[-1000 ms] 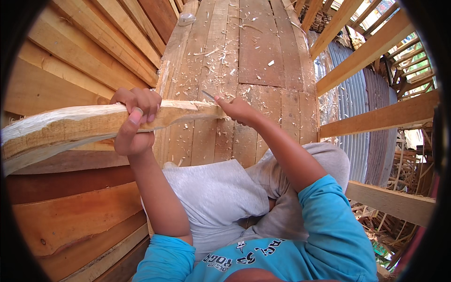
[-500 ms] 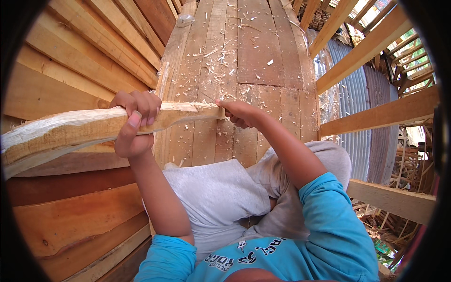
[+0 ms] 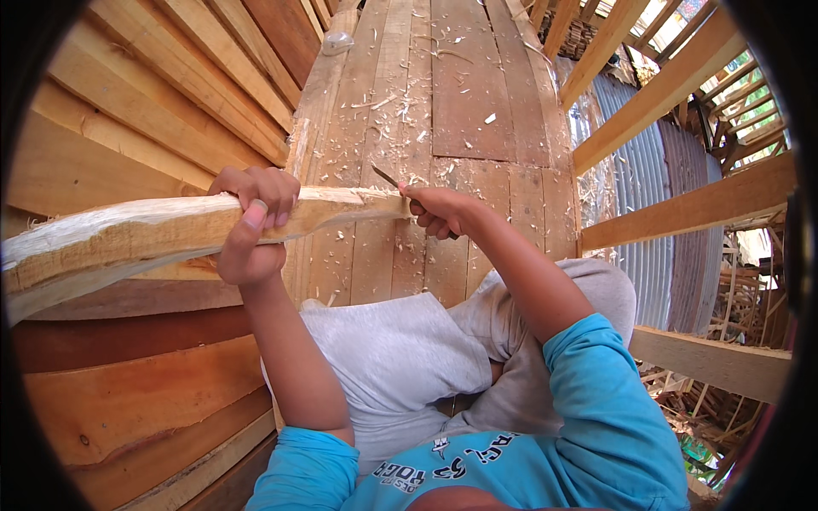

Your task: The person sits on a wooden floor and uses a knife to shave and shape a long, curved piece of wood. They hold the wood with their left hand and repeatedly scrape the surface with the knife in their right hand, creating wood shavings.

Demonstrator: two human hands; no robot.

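A long, pale length of wood [image 3: 145, 226] with rough-shaved faces reaches from the left rim to the middle of the view. Around it, partway along, my left hand [image 3: 254, 217] is closed, thumb on the near side and fingers over the top. At the wood's right end, my right hand [image 3: 437, 209] is closed on a knife. Its thin dark blade [image 3: 384, 175] points up and left past the wood's far edge; the handle is hidden in my fist.
Wood shavings lie scattered over the plank floor [image 3: 400, 102]. A plank wall [image 3: 128, 94] runs close along the left. Wooden rails [image 3: 690, 209] stand at the right, with corrugated metal sheets [image 3: 635, 170] beyond. A small clear plastic object [image 3: 336, 43] sits at the far left.
My left hand has slid slightly to the right along the wood. The knife blade has turned and shows more plainly above my right hand.
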